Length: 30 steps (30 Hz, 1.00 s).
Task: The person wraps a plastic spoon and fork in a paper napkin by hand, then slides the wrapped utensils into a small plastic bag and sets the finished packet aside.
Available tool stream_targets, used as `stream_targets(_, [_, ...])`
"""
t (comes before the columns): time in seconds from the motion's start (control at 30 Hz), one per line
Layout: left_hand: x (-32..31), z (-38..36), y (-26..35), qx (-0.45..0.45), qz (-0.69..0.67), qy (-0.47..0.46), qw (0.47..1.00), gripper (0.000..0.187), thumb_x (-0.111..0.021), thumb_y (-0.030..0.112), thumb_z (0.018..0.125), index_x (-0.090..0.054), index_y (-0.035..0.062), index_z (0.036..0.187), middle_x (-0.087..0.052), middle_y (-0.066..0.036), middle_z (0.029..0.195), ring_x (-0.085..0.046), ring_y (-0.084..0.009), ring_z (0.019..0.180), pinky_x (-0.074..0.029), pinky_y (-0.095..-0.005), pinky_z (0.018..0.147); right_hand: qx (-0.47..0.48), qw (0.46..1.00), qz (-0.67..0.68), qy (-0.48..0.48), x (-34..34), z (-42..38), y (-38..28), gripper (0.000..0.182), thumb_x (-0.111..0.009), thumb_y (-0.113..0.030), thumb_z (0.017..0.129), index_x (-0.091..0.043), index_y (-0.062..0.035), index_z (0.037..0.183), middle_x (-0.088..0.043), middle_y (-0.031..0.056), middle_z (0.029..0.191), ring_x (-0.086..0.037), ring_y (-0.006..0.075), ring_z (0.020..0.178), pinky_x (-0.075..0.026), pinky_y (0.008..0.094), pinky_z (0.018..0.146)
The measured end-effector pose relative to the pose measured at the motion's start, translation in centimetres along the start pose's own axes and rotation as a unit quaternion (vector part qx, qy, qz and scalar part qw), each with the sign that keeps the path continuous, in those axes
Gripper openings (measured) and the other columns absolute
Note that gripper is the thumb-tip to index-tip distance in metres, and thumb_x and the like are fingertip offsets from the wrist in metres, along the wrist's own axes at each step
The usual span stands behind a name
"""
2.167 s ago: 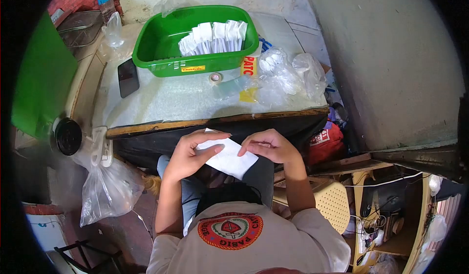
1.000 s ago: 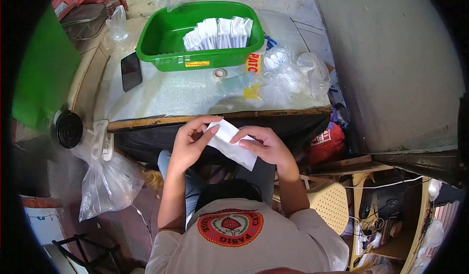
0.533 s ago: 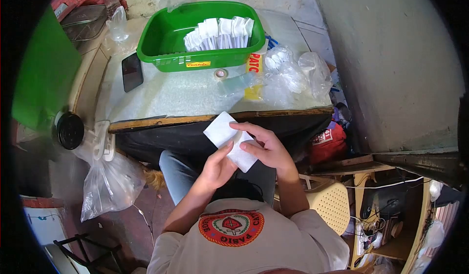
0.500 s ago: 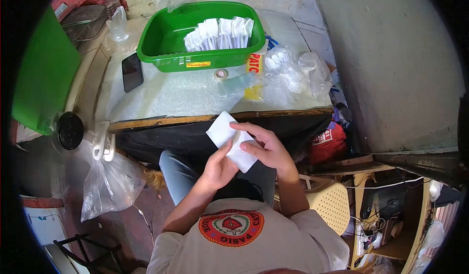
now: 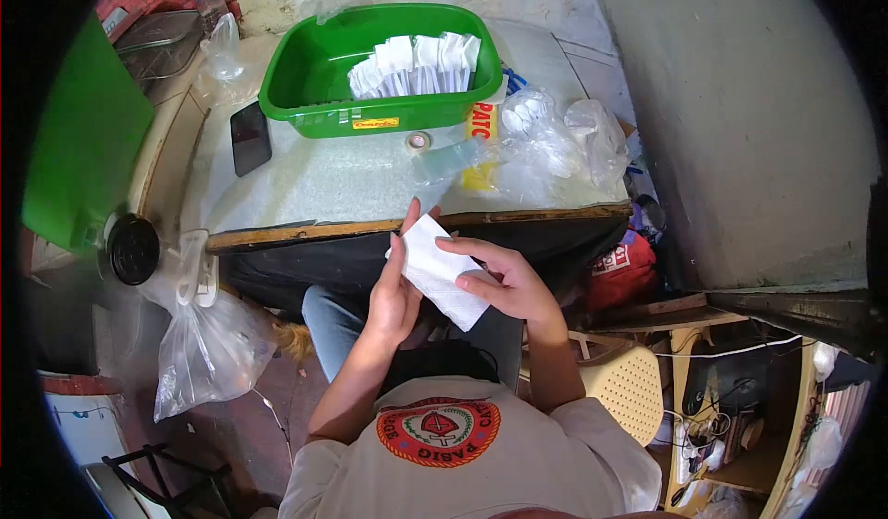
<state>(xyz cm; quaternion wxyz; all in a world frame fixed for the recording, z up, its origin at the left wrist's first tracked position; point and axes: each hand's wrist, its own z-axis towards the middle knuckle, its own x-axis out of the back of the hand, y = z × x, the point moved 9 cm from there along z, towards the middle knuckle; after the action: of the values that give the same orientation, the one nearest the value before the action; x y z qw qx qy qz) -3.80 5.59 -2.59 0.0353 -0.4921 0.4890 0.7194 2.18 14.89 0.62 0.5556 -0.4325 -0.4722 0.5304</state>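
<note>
A white paper napkin [image 5: 439,265], folded into a flat rectangle with a textured surface, is held tilted above my lap, just before the table's front edge. My left hand [image 5: 393,297] grips its left side, the thumb along the edge and the fingers behind and past its top corner. My right hand [image 5: 520,283] holds the right side, with thumb and index finger lying on the upper face and the other fingers hidden beneath. Beyond my hands, a green plastic basin [image 5: 314,123] stands on the table, holding several folded white napkins [image 5: 421,61] lined up in a row.
On the table [image 5: 305,181] lie a dark phone [image 5: 250,138], a tape roll [image 5: 418,141], a yellow package [image 5: 480,175] and clear plastic bags [image 5: 546,154]. A plastic bag [image 5: 213,352] hangs at the left. A beige perforated chair [image 5: 622,389] stands at the right.
My left hand has shifted up along the napkin, its fingers now extended behind the top corner. The napkin's crease has flattened, showing one broad face. My right hand has barely moved.
</note>
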Motion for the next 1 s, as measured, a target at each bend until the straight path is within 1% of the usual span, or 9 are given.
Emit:
stream_targets(0.2, [0.9, 0.1, 2.2, -0.02, -0.009, -0.005, 1.0, 0.056, -0.034, 0.037, 0.104, -0.022, 0.0116, 0.152, -0.037, -0.015, 0.148, -0.044, -0.0243, 0.131, -0.032, -0.038, 0.11, -0.029, 0.999, 0.04, -0.013, 0.3, -0.4, 0.1, 0.048, -0.06, 0.003, 0.088, -0.05, 0.0012, 0.135, -0.055, 0.0097, 0.134, -0.051, 0.0123, 0.117, -0.042, 0.0272, 0.097])
stream_targets(0.27, [0.6, 0.1, 2.2, 0.012, 0.089, -0.049, 0.995, 0.05, -0.037, 0.028, 0.103, -0.028, 0.0087, 0.149, -0.044, -0.016, 0.143, -0.047, -0.0234, 0.127, -0.036, -0.0364, 0.107, -0.037, 0.997, 0.057, -0.023, 0.3, -0.6, 0.3, 0.048, -0.06, 0.003, 0.088, -0.05, 0.0015, 0.135, -0.055, 0.0095, 0.134, -0.051, 0.0122, 0.117, -0.042, 0.027, 0.097])
stream_targets(0.3, [0.8, 0.3, 2.5, 0.003, 0.119, -0.031, 0.992, 0.04, -0.044, 0.018, 0.102, -0.044, 0.0052, 0.14, -0.053, -0.013, 0.135, -0.052, -0.0194, 0.12, -0.039, -0.032, 0.103, -0.041, 0.997, 0.054, -0.032, 0.2, -0.6, 0.6, 0.048, -0.061, 0.003, 0.088, -0.05, 0.0014, 0.135, -0.055, 0.0094, 0.133, -0.052, 0.0119, 0.116, -0.042, 0.0269, 0.096])
stream_targets(0.33, [1.1, 0.4, 2.4, 0.003, 0.119, -0.03, 0.992, 0.04, -0.044, 0.018, 0.102, -0.044, 0.0052, 0.14, -0.053, -0.013, 0.135, -0.052, -0.0194, 0.12, -0.039, -0.032, 0.103, -0.046, 0.997, 0.052, -0.041, 0.1, -0.6, 0.8, 0.049, -0.061, 0.003, 0.088, -0.05, 0.0014, 0.135, -0.055, 0.0093, 0.133, -0.052, 0.0117, 0.116, -0.042, 0.0267, 0.096])
stream_targets(0.4, [1.4, 0.6, 2.1, 0.011, 0.252, -0.045, 0.967, 0.032, -0.049, 0.012, 0.099, -0.056, 0.0016, 0.128, -0.06, -0.014, 0.126, -0.056, -0.0187, 0.115, -0.041, -0.0323, 0.1, -0.045, 0.996, 0.063, -0.042, 0.1, -0.6, 1.1, 0.048, -0.061, 0.003, 0.087, -0.05, 0.001, 0.134, -0.056, 0.0089, 0.132, -0.052, 0.0113, 0.115, -0.042, 0.0265, 0.096])
stream_targets(0.43, [1.5, 0.5, 2.4, 0.003, 0.251, -0.015, 0.968, 0.024, -0.055, 0.004, 0.095, -0.064, 0.0005, 0.117, -0.066, -0.01, 0.115, -0.058, -0.0144, 0.106, -0.043, -0.028, 0.093, -0.045, 0.995, 0.073, -0.041, 0.1, -0.5, 1.2, 0.048, -0.061, 0.004, 0.087, -0.051, 0.0006, 0.134, -0.056, 0.0085, 0.131, -0.052, 0.0109, 0.114, -0.042, 0.0263, 0.096])
stream_targets(0.67, [1.5, 0.7, 3.0, -0.057, 0.324, 0.002, 0.944, 0.02, -0.06, -0.001, 0.092, -0.069, -0.0004, 0.109, -0.068, -0.007, 0.107, -0.06, -0.0107, 0.094, -0.046, -0.0229, 0.081, -0.025, 0.998, 0.028, -0.049, 0.3, -0.4, 0.4, 0.045, -0.061, 0.003, 0.088, -0.054, -0.0002, 0.132, -0.06, 0.0072, 0.125, -0.053, 0.01, 0.11, -0.043, 0.0259, 0.093])
stream_targets(0.83, [2.2, 0.4, 4.3, -0.077, 0.357, 0.057, 0.929, 0.019, -0.062, 0.001, 0.091, -0.07, -0.0003, 0.108, -0.068, -0.008, 0.104, -0.06, -0.0102, 0.093, -0.046, -0.0225, 0.08, -0.073, 0.997, 0.001, -0.014, 1.6, -1.0, 1.0, 0.034, -0.06, -0.003, 0.091, -0.06, -0.0009, 0.125, -0.066, 0.0046, 0.11, -0.056, 0.0045, 0.091, -0.048, 0.0221, 0.077])
stream_targets(1.0, [2.7, 0.1, 5.3, -0.093, 0.384, 0.082, 0.915, 0.019, -0.063, 0.003, 0.091, -0.07, 0.0004, 0.109, -0.068, -0.009, 0.105, -0.06, -0.0101, 0.093, -0.046, -0.022, 0.081, -0.083, 0.997, 0.007, 0.001, 2.9, -1.5, 0.5, 0.027, -0.06, -0.003, 0.092, -0.064, -0.0006, 0.118, -0.068, 0.0066, 0.099, -0.063, 0.0085, 0.079, -0.05, 0.022, 0.069])
